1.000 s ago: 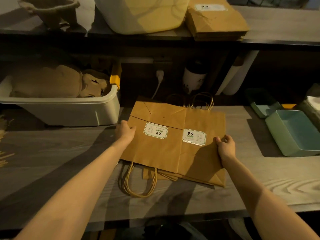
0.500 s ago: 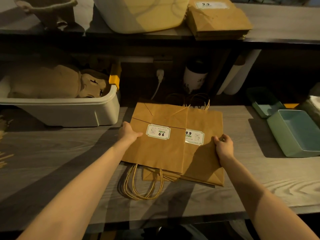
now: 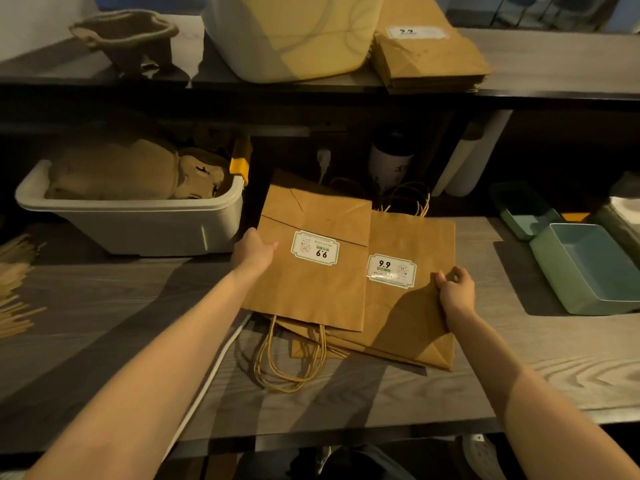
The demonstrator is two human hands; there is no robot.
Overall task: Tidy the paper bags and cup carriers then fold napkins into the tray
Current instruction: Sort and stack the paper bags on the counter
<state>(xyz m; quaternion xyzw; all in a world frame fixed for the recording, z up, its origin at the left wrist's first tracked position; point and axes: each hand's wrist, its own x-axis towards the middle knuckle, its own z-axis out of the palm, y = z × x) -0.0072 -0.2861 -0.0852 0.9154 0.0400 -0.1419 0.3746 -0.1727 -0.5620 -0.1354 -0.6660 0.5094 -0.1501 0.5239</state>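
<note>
Both hands are on the bags at the middle of the desk point(image 3: 104, 306). The left hand point(image 3: 254, 252) holds the left edge of the top bag point(image 3: 311, 271), thumb lying on its face, the other fingers hidden under the paper, so a grip on that edge. This bag lies flat with its sticker point(image 3: 314, 248) upside down and its twine handles point(image 3: 291, 358) trailing toward the near edge. The right hand point(image 3: 453, 292) has its fingers curled over the right edge of the lower bag point(image 3: 412, 313), pinching it. That bag's sticker point(image 3: 391, 270) reads 9.9 the right way up, and its handles point to the far side. The top bag overlaps the lower one's left half; more bags peek out underneath at the near side.

To the left, a white bin point(image 3: 138, 223) holds brown pulp cup carriers point(image 3: 114, 171). Thin wooden sticks point(image 3: 14, 299) lie at the far left edge. To the right sit two green trays point(image 3: 588, 271), one nearer, one farther and in shadow. On the shelf above: a lone cup carrier point(image 3: 128, 36) at the left, a pale tub point(image 3: 294, 32) in the middle, and a stack of folded bags point(image 3: 429, 53) just right of it. A white cable point(image 3: 207, 375) runs along the desk beside the left forearm.
</note>
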